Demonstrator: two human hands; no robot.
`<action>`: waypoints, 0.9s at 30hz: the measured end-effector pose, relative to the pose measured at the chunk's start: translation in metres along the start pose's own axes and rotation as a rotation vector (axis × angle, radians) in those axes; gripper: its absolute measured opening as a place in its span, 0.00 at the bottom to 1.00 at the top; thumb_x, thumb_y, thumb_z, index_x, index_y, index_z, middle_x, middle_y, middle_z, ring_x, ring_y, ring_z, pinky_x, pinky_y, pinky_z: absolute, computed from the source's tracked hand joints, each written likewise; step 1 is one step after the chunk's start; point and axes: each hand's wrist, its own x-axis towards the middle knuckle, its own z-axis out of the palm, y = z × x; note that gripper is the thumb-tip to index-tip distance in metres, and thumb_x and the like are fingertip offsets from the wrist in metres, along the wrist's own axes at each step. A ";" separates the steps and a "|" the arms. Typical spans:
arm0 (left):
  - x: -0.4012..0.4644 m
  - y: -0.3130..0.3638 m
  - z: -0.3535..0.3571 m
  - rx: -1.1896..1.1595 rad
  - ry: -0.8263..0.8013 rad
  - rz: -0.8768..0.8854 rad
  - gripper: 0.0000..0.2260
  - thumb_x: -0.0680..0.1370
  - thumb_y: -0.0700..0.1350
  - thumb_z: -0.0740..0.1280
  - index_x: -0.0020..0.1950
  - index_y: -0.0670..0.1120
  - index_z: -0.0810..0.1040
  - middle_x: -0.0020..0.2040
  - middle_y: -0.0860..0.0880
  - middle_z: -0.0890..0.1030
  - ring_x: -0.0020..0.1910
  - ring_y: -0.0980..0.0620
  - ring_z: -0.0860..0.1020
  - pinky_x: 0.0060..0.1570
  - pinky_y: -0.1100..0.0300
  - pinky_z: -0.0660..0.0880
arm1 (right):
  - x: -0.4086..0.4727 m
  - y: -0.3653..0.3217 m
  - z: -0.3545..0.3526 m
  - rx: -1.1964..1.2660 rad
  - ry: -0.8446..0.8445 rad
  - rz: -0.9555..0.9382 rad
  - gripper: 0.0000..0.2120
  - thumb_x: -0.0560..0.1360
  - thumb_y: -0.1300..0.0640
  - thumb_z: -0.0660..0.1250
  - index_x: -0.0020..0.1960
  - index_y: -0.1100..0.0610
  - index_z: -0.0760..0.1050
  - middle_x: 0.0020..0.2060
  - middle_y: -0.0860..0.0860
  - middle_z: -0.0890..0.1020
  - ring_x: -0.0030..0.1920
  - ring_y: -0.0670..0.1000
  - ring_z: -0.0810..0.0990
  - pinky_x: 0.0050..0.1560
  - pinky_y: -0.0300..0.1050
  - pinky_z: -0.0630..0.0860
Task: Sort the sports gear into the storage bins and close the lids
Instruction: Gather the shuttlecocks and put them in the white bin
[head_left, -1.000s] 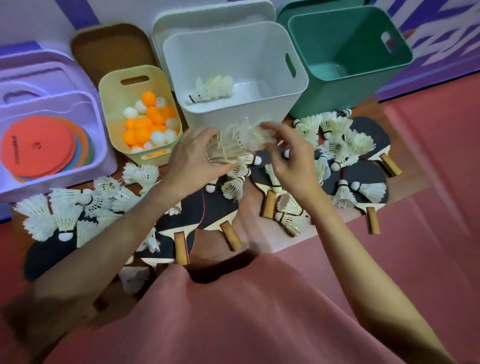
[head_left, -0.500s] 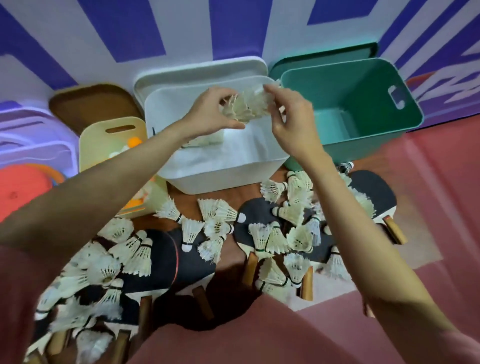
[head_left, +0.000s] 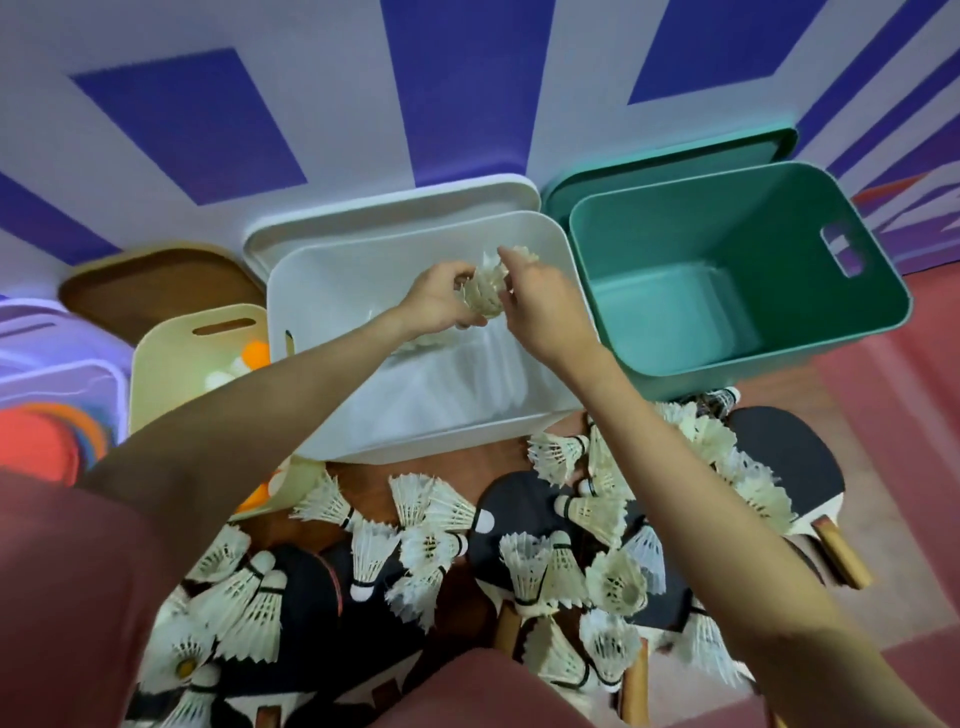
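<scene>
Both my hands are over the open white bin (head_left: 447, 431). My left hand (head_left: 439, 299) and my right hand (head_left: 540, 301) hold a bunch of white feather shuttlecocks (head_left: 485, 288) between them, fingers curled round it. More shuttlecocks lie blurred on the bin's floor under my hands. Several loose shuttlecocks (head_left: 431, 540) are scattered on the floor in front of the bins, over black table tennis paddles (head_left: 795, 457) with wooden handles.
An empty green bin (head_left: 753, 353) stands right of the white one, its lid leaning behind it. On the left a cream bin (head_left: 171, 364) holds orange and white balls; a purple bin (head_left: 62, 374) holds coloured discs. A brown lid (head_left: 156, 291) leans on the wall.
My hands lifted the bunch of shuttlecocks from the floor pile and carried it forward over the white bin, then lowered it slightly into the bin's opening. The view has tilted up.
</scene>
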 end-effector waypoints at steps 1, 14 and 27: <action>0.002 -0.004 0.001 0.092 0.023 0.006 0.19 0.63 0.41 0.79 0.52 0.44 0.79 0.44 0.49 0.80 0.40 0.51 0.77 0.36 0.61 0.73 | 0.002 0.000 0.003 -0.040 -0.028 0.005 0.19 0.72 0.68 0.61 0.63 0.63 0.68 0.47 0.62 0.81 0.47 0.65 0.79 0.42 0.53 0.74; 0.003 -0.014 0.015 0.721 0.082 0.097 0.16 0.70 0.53 0.71 0.52 0.45 0.77 0.51 0.43 0.80 0.53 0.41 0.75 0.46 0.54 0.69 | 0.032 0.015 0.024 -0.281 -0.356 0.104 0.13 0.74 0.70 0.60 0.57 0.67 0.74 0.56 0.64 0.78 0.58 0.64 0.77 0.56 0.54 0.73; -0.008 -0.024 0.010 0.691 0.081 -0.003 0.23 0.74 0.50 0.72 0.64 0.41 0.72 0.61 0.41 0.76 0.62 0.41 0.72 0.59 0.50 0.69 | 0.030 0.014 0.043 -0.033 -0.492 0.305 0.15 0.78 0.63 0.59 0.63 0.68 0.67 0.60 0.65 0.75 0.62 0.63 0.72 0.64 0.48 0.64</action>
